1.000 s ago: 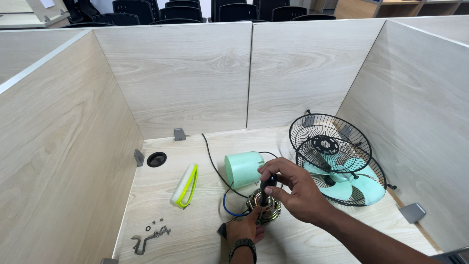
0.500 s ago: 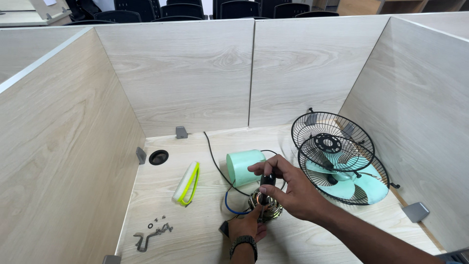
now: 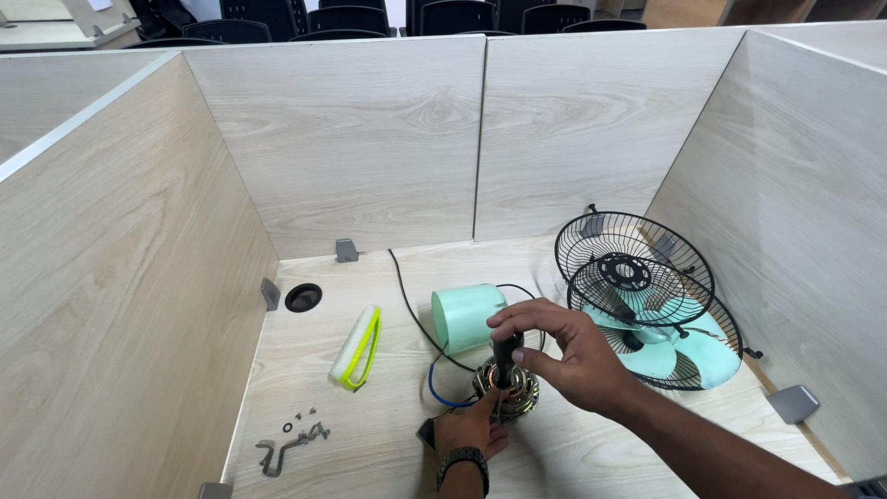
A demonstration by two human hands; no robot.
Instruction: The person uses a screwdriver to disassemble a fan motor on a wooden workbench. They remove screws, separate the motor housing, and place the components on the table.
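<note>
Your right hand [image 3: 568, 356] is wrapped tight around the black screwdriver [image 3: 506, 356], standing it straight up on the fan motor [image 3: 508, 390] so the tip stays in. Your left hand [image 3: 471, 427] pinches the motor so it won't spin. It sits near the table's [image 3: 388, 462] front edge. The fan guards [image 3: 637, 286] fill the right side; the left has more room.
</note>
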